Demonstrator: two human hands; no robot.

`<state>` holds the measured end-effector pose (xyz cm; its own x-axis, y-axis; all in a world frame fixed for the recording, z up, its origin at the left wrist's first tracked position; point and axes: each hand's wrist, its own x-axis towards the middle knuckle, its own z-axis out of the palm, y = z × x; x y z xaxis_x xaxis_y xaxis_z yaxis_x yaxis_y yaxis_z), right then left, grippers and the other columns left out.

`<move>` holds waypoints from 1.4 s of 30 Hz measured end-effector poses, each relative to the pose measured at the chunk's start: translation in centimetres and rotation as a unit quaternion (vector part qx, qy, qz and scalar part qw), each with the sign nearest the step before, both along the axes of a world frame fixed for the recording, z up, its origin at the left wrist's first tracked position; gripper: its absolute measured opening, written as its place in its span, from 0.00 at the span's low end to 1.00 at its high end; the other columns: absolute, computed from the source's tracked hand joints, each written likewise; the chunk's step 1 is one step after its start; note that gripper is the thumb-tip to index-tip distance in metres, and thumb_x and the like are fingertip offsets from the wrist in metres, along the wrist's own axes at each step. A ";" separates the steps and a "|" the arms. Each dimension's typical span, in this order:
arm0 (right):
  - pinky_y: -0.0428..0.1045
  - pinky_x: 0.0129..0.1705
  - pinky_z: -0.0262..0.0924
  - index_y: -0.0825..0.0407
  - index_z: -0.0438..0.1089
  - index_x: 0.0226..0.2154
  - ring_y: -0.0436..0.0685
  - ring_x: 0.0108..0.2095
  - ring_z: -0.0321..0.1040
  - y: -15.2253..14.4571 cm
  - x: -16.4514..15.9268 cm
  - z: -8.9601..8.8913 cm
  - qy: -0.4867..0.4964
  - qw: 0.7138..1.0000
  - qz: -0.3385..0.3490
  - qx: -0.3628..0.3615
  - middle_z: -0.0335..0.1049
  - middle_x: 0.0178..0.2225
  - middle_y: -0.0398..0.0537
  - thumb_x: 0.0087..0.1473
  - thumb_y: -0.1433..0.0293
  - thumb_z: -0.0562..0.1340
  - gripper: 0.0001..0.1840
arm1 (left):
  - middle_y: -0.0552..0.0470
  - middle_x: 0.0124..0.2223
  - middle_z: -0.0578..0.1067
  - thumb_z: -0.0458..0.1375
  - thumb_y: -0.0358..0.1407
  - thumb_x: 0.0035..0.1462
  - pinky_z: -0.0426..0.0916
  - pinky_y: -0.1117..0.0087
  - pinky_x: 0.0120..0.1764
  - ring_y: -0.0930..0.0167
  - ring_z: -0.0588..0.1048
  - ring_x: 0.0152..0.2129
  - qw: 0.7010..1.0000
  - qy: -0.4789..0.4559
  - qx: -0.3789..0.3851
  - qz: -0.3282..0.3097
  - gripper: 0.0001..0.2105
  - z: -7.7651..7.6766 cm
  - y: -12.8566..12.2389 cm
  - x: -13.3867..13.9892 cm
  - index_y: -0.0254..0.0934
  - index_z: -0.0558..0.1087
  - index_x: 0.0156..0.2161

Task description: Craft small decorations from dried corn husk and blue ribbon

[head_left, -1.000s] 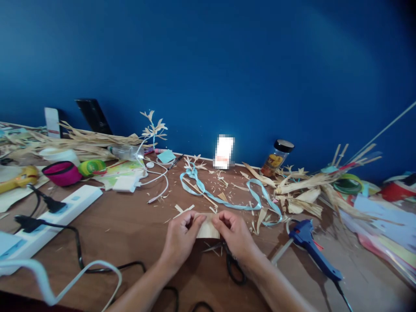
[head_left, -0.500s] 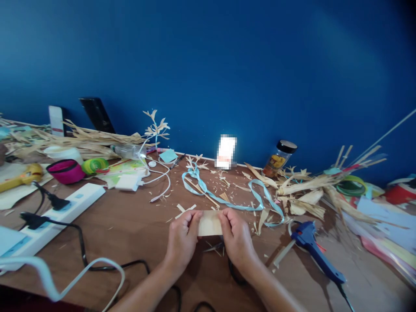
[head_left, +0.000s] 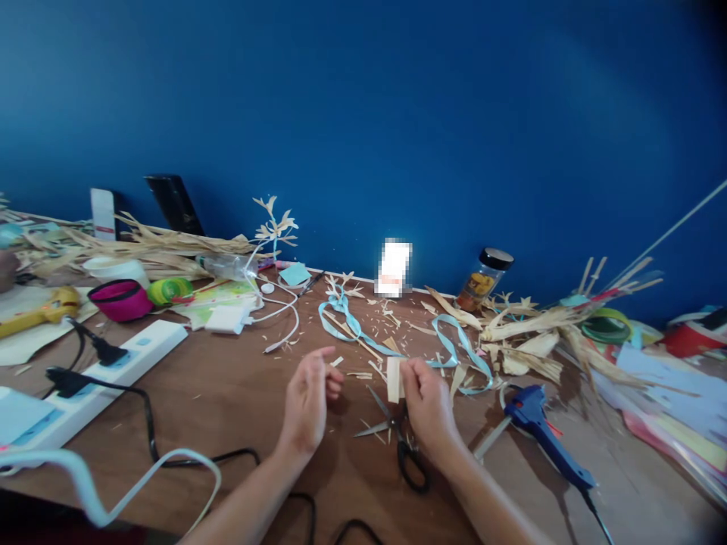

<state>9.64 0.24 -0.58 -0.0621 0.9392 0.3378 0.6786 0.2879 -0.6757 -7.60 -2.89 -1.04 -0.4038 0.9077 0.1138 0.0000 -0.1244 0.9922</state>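
My right hand [head_left: 427,401] pinches a small pale strip of dried husk [head_left: 394,380] between thumb and fingers, holding it upright above the table. To its left, my left hand [head_left: 310,401] is empty, with its fingers apart and the index finger reaching toward the strip. Below the strip lies a pair of scissors [head_left: 413,468] with spread blades and black handles, partly behind my right hand. Beyond my hands a light blue ribbon [head_left: 417,359] winds over the table among husk scraps [head_left: 359,375].
A blue glue gun [head_left: 548,435] lies on the right, near a husk bundle [head_left: 545,333] and a black-lidded jar [head_left: 486,278]. On the left are a white power strip [head_left: 145,348] with black cables and a white charger [head_left: 224,319]. A husk flower [head_left: 276,222] stands by the wall.
My left hand has let go of the husk strip and moved left, its fingers opening. The strip stays in my right hand, now turned upright, and the scissors show more fully.
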 end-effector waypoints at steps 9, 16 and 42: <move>0.43 0.27 0.50 0.52 0.66 0.28 0.50 0.23 0.61 -1.6 -1.3 -0.1 -0.046 0.994 0.091 0.024 0.67 0.23 0.43 0.56 0.66 0.51 0.12 | 0.51 0.30 0.74 0.56 0.38 0.50 0.65 0.73 0.29 0.70 0.71 0.27 0.977 0.139 -0.015 -0.161 0.10 0.1 -0.8 1.8 0.34 0.71 0.37; 0.44 0.27 0.52 0.53 0.66 0.26 0.51 0.24 0.60 -0.4 -0.6 0.5 0.054 0.995 0.078 -0.031 0.64 0.21 0.42 0.56 0.63 0.51 0.15 | 0.54 0.23 0.69 0.48 0.36 0.57 0.59 0.75 0.27 0.73 0.67 0.22 0.945 0.282 0.049 -0.160 0.13 -0.3 -1.1 2.1 0.34 0.69 0.25; 0.46 0.32 0.53 0.52 0.69 0.29 0.56 0.33 0.66 6.4 -8.2 2.3 -0.365 0.886 0.283 -0.045 0.69 0.34 0.50 0.51 0.71 0.57 0.06 | 0.55 0.18 0.63 0.49 0.28 0.49 0.52 0.72 0.24 0.75 0.61 0.17 0.871 0.401 0.245 -0.142 0.09 -1.1 -2.3 2.2 0.36 0.61 0.20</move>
